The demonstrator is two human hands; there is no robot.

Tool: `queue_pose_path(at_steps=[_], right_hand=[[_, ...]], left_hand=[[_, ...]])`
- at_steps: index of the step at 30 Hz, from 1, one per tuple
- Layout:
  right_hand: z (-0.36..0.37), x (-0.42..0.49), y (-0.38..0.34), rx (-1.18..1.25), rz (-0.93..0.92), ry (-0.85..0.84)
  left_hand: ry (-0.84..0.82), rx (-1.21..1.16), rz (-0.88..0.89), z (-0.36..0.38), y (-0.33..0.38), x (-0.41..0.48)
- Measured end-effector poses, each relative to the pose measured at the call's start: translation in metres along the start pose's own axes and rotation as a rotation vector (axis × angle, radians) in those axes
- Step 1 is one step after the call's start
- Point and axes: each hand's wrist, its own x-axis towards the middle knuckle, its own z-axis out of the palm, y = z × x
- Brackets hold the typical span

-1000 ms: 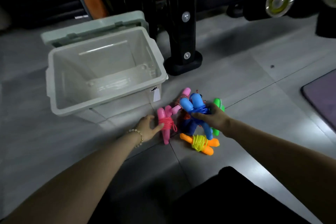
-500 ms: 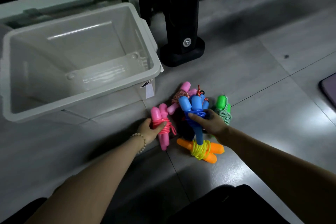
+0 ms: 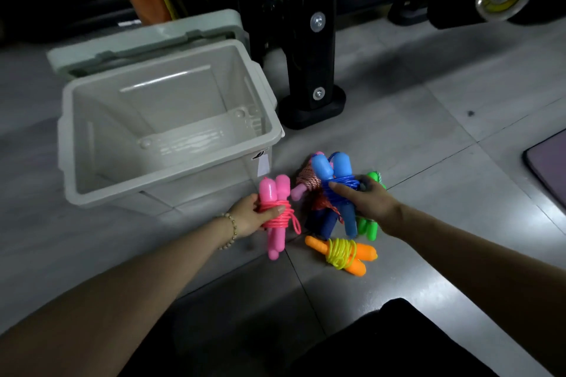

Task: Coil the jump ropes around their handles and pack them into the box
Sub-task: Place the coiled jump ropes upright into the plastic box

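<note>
The left hand grips the pink jump rope and the right hand the blue jump rope, fingers curled round each coil; best pin both wraps firmly until over the box.

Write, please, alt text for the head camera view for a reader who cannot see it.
A person's left hand grips a coiled pink jump rope and the right hand a coiled blue jump rope, beside an empty grey box on a tiled floor. An orange jump rope lies nearby.
</note>
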Motion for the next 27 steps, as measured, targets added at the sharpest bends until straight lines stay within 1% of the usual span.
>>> queue_pose_path(at_steps=[3,5,7,10,15,17,22,24,27], right_hand=[[-0.001,-0.025,-0.034,0.038,-0.049,0.026],[0.001,-0.044,-0.058,0.048,-0.077,0.001],[0.007,-0.063,-0.084,0.056,-0.115,-0.034],[0.025,-0.087,-0.120,0.055,-0.170,-0.062],[0.077,-0.102,-0.171,0.062,-0.253,-0.157],[0.102,-0.092,-0.186,0.052,-0.269,-0.185],[0.168,-0.035,-0.203,0.059,-0.272,-0.193],[0.192,-0.004,-0.205,0.048,-0.269,-0.184],[0.215,0.048,-0.203,0.020,-0.275,-0.171]], left_hand=[[-0.041,-0.028,0.049,-0.023,0.036,-0.024],[-0.084,-0.061,0.097,-0.044,0.063,-0.046],[-0.086,-0.072,0.145,-0.071,0.086,-0.069],[0.021,-0.069,0.202,-0.118,0.106,-0.096],[0.245,-0.240,0.259,-0.189,0.108,-0.120],[0.334,-0.267,0.265,-0.214,0.100,-0.116],[0.448,-0.277,0.255,-0.255,0.072,-0.074],[0.498,-0.264,0.234,-0.267,0.059,-0.050],[0.526,-0.251,0.162,-0.278,0.038,-0.007]])
